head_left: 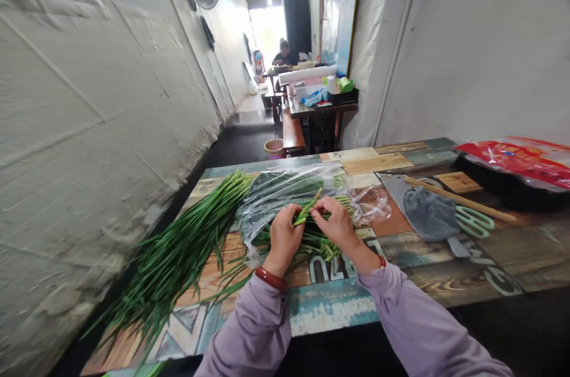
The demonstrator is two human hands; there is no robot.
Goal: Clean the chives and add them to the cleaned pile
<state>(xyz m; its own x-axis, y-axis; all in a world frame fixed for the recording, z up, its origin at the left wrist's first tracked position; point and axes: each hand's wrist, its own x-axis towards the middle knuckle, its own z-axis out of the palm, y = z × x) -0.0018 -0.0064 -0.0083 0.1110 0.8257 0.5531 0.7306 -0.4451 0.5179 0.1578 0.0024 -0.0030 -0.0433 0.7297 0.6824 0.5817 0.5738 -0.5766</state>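
Observation:
My left hand [284, 237] is closed around the lower end of a few green chive stalks [305, 211]. My right hand [335, 224] pinches the same stalks near their upper part, fingertips together. Below and behind both hands lies a clear plastic bag [267, 190] with more chives inside, their cut ends poking out on the right. Short pale-green scraps [328, 251] are scattered by my right wrist. A long, loose pile of chives [182, 246] stretches down the left side of the table, its tips hanging over the edge.
On the patterned table [332, 309], a grey cloth [430, 214], green-handled scissors [475, 222] and wooden chopsticks [463, 199] lie to the right. Beyond them sits a black container with red packaging [519, 157]. A person [285, 55] sits far back; a bucket [274, 147] stands beyond the table.

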